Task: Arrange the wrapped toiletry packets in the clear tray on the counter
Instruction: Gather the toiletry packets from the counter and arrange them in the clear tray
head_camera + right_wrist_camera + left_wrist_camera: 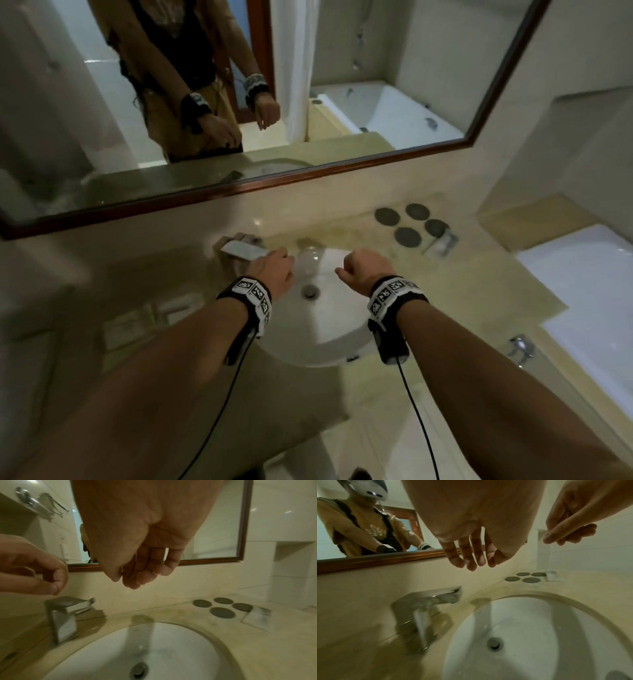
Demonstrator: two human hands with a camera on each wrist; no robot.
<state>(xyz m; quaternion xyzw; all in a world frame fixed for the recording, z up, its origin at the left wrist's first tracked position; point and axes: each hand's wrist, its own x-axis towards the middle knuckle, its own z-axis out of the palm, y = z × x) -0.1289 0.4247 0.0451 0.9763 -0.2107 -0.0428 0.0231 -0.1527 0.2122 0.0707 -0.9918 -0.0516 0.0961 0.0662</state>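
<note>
A clear flat tray or packet with something white in it (441, 244) (255, 619) (553, 575) lies on the counter at the back right, beside the dark discs. Which of the two it is stays unclear through the blur. Pale rectangular shapes (137, 320) lie blurred on the counter left of the basin. My left hand (275, 270) (471, 559) hangs over the basin's left edge by the tap, fingers straight and empty. My right hand (363, 270) (137, 578) hovers above the basin, fingers loosely curled around nothing.
A chrome tap (241, 250) (426, 604) stands behind the white basin (325, 329). Several dark round discs (407, 222) sit at the back right. A framed mirror (308, 171) runs along the wall, and a bathtub (589, 291) lies to the right.
</note>
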